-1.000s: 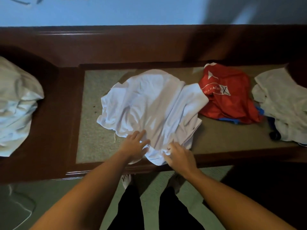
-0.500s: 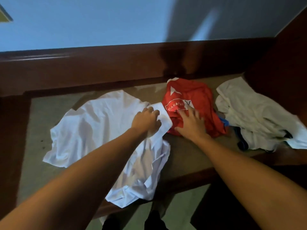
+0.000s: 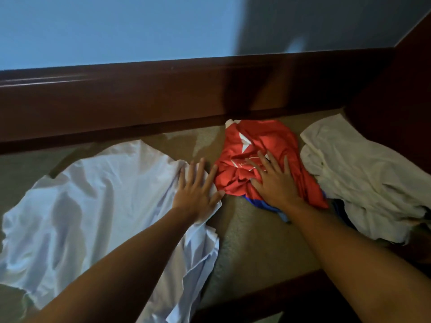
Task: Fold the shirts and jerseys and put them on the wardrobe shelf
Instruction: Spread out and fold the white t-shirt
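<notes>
A white shirt [image 3: 93, 206] lies spread and wrinkled on the tan padded surface [image 3: 251, 248], its lower edge hanging over the front rim. My left hand [image 3: 198, 190] rests flat with spread fingers on the shirt's right edge. Right of it sits a crumpled red jersey [image 3: 263, 141] with white print and blue cloth showing under it. My right hand [image 3: 272, 180] lies flat and open on the red jersey. A cream shirt [image 3: 363, 183] is heaped at the far right.
A dark wooden rail [image 3: 163, 94] runs along the back, below a pale blue wall. A dark wooden panel [image 3: 396, 94] rises at the right. The wooden front rim [image 3: 268, 297] borders the padded surface.
Both hands moved from the shirt's near hem up to the right. The left hand opened flat on the shirt's edge; the right slid further onto the red jersey. The view came closer.
</notes>
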Tool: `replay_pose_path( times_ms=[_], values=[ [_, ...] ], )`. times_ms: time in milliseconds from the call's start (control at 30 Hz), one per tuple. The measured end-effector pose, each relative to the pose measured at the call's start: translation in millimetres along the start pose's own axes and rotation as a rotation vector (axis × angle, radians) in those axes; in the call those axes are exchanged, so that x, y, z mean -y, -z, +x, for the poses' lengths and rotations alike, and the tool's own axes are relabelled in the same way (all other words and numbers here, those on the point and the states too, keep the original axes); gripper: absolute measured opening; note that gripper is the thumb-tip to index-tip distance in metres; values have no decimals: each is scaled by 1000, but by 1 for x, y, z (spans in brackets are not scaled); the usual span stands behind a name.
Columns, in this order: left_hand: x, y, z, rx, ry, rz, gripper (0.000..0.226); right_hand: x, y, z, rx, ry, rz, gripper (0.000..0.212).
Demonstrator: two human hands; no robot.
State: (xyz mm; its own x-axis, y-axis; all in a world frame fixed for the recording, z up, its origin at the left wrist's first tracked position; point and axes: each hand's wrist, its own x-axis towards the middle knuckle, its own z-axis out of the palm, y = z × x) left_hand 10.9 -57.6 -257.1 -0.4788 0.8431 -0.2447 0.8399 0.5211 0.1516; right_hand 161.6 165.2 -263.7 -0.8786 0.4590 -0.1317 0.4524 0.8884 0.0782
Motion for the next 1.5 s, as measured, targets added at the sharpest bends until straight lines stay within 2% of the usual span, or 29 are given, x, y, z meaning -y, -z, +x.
replay_pose_path(
  times_ms=[133, 267, 333, 400, 433, 467, 533, 567, 633, 700, 767, 867, 933, 1000, 1067, 1133, 1167, 1200, 1233, 1267, 1300, 1333, 1367, 1433, 1500],
  values=[
    [2, -4, -1, -25, -21, -23, 78, -45, -2, -4, 12, -134, -80, 62],
    [5, 3, -5, 8, -64, -99, 77, -73, 26, 1, 112, -443, 24, 59],
    [10, 12, -11, -33, -94, -128, 73, -53, 52, 12, 109, -572, 125, 75],
    [20, 21, -20, -168, -89, -151, 69, -6, 75, 18, -126, -440, 203, 81],
    [28, 24, -25, -264, -66, -164, 65, 25, 82, 20, -242, -295, 254, 77],
    [37, 27, -30, -361, -36, -170, 61, 56, 84, 22, -289, -139, 312, 70],
    [61, 26, -38, -456, 55, -142, 54, 116, 79, 29, -160, 48, 400, 49],
    [75, 26, -43, -460, 115, -123, 55, 142, 74, 33, -43, 58, 415, 43],
    [99, 22, -55, -395, 230, -108, 61, 182, 61, 41, 104, 8, 326, 46],
    [117, 9, -69, -229, 317, -113, 65, 199, 54, 46, 81, -55, 206, 46],
    [130, -5, -84, -119, 363, -123, 66, 197, 54, 48, 42, -93, 297, 33],
    [141, -18, -101, -85, 341, -87, 67, 170, 64, 42, -49, -225, 591, 8],
    [141, -21, -104, -78, 328, -87, 68, 150, 70, 32, -142, -203, 600, 4],
    [136, -14, -105, -137, 336, -137, 69, 143, 76, 18, -36, 14, 601, 10],
    [130, -5, -101, -282, 302, -164, 61, 155, 88, 0, 261, 267, 658, 15],
    [126, 1, -95, -324, 228, -253, 55, 170, 102, -11, 595, 413, 712, 16],
    [124, 3, -92, -307, 191, -296, 54, 176, 108, -14, 692, 422, 780, 17],
    [124, 3, -92, -308, 160, -298, 51, 181, 111, -13, 698, 401, 888, 17],
    [124, 2, -92, -325, 138, -271, 45, 186, 113, -9, 593, 324, 1023, 14],
    [126, -1, -94, -349, 128, -243, 39, 189, 109, -2, 412, 187, 1130, 9],
    [129, -4, -95, -377, 130, -232, 35, 191, 101, 7, 213, 33, 1126, 8],
    [132, -6, -97, -414, 125, -230, 33, 194, 94, 17, 76, -81, 1003, 12],
    [135, -7, -99, -447, 110, -228, 31, 199, 87, 25, 36, -139, 825, 16],
    [140, -8, -102, -512, 79, -215, 23, 215, 76, 35, 132, -77, 616, 16],
    [141, -1, -105, -553, 149, -292, 22, 234, 81, 34, 228, 33, 586, 28]
  ],
)
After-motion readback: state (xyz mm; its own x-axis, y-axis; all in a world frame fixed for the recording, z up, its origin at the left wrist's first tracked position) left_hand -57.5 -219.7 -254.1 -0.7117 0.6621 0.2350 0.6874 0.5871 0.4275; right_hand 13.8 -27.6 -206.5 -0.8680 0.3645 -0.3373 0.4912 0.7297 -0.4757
